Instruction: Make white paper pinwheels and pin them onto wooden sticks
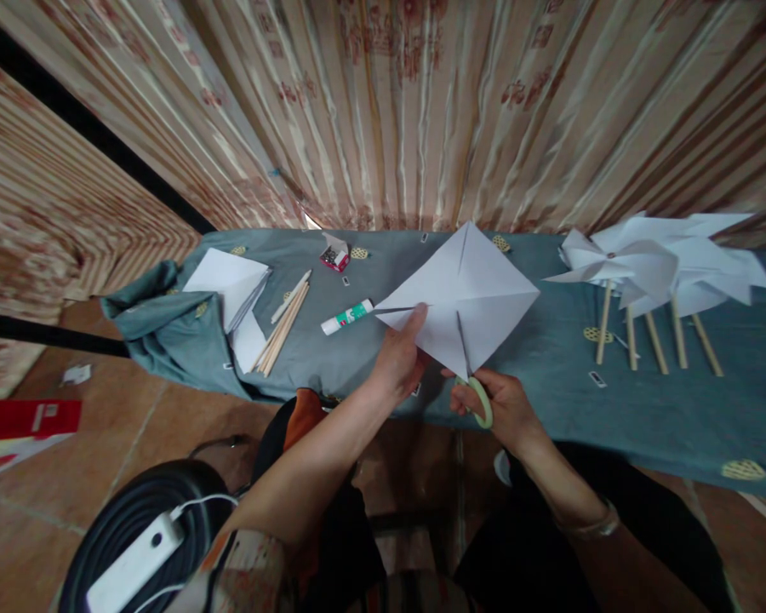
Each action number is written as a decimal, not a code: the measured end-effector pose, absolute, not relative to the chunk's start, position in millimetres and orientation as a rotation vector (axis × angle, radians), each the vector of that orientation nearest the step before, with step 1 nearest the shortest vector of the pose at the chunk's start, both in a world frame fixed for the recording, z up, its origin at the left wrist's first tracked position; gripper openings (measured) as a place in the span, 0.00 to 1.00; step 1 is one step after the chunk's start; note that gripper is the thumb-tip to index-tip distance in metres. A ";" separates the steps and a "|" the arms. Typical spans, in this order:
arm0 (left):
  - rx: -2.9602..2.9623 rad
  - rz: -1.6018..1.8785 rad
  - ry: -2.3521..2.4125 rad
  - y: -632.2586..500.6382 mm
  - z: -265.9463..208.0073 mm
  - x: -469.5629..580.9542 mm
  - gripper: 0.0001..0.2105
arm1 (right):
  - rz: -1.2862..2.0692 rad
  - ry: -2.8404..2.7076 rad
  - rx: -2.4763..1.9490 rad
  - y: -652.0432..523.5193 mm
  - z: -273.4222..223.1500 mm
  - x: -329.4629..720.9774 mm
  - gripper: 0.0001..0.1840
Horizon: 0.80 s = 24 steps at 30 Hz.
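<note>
One overlong snip could split the white paper square (494,272) your left hand (398,362) pinches, your right hand (509,407) gripping scissors (479,391).

Passable: tablecloth (568,366) between right hand (501,400) and pinwheels (651,255), also the lane between red box (335,257) and white sheet (491,272). Tight: sheet's right corner against leftmost pinwheel blade. In the way: glue stick (348,317) at left corner, wooden sticks (287,328) farther left, curtain (389,128) along far edge; left hand (401,353) and scissors (484,409) block sheet's near side.
</note>
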<state>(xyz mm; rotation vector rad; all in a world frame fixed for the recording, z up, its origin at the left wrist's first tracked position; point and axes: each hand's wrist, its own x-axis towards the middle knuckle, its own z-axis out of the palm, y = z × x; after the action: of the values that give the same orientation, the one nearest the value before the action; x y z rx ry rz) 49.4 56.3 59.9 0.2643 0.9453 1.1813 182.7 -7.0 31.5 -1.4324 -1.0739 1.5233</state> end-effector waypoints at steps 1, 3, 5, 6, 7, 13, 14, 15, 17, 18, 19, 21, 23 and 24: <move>0.264 1.182 0.946 56.3 59.7 49.3 0.09 | 1.522 -1.068 -1.436 -6.9 31.8 182.4 0.25; 0.262 1.181 0.954 56.3 59.7 49.2 0.09 | 1.514 -1.069 -1.443 -6.6 32.5 181.6 0.25; 0.266 1.177 0.958 56.3 60.3 49.2 0.08 | 1.502 -1.070 -1.449 -6.3 33.0 180.9 0.25; 0.269 1.177 0.955 56.3 60.7 49.2 0.08 | 1.496 -1.071 -1.449 -6.3 32.9 180.6 0.25; 0.271 1.178 0.952 56.3 61.2 49.2 0.08 | 1.492 -1.075 -1.447 -6.3 32.6 180.5 0.25; 0.236 1.177 0.953 56.2 62.6 49.7 0.11 | 1.487 -1.104 -1.438 -7.1 27.7 181.4 0.25; 0.236 1.176 0.956 56.2 62.3 49.9 0.12 | 1.495 -1.101 -1.435 -7.2 27.4 181.5 0.25; 0.239 1.177 0.957 56.2 62.0 50.2 0.12 | 1.506 -1.098 -1.428 -7.3 27.4 181.6 0.26; 0.253 1.190 0.955 56.9 61.3 50.4 0.11 | 1.537 -1.098 -1.416 -7.8 27.7 181.8 0.27; 0.265 1.199 0.952 57.8 61.2 50.1 0.10 | 1.559 -1.102 -1.410 -8.3 27.7 182.0 0.28; 0.276 1.207 0.946 59.2 61.4 49.3 0.09 | 1.585 -1.107 -1.404 -9.0 27.4 182.3 0.28; 0.292 1.230 0.928 63.6 62.4 45.7 0.07 | 1.642 -1.126 -1.386 -11.2 25.8 183.5 0.28; 0.293 1.264 0.913 69.6 64.2 39.5 0.05 | 1.704 -1.165 -1.370 -14.6 23.5 186.4 0.27; 0.287 1.284 0.914 72.7 65.3 35.6 0.04 | 1.735 -1.196 -1.368 -16.4 22.7 188.7 0.27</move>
<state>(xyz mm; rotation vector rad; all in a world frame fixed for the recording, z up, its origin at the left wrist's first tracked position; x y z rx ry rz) 35.6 72.7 65.3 0.2869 0.9142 1.2839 188.7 -16.4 22.7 -1.3683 -1.1961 1.7352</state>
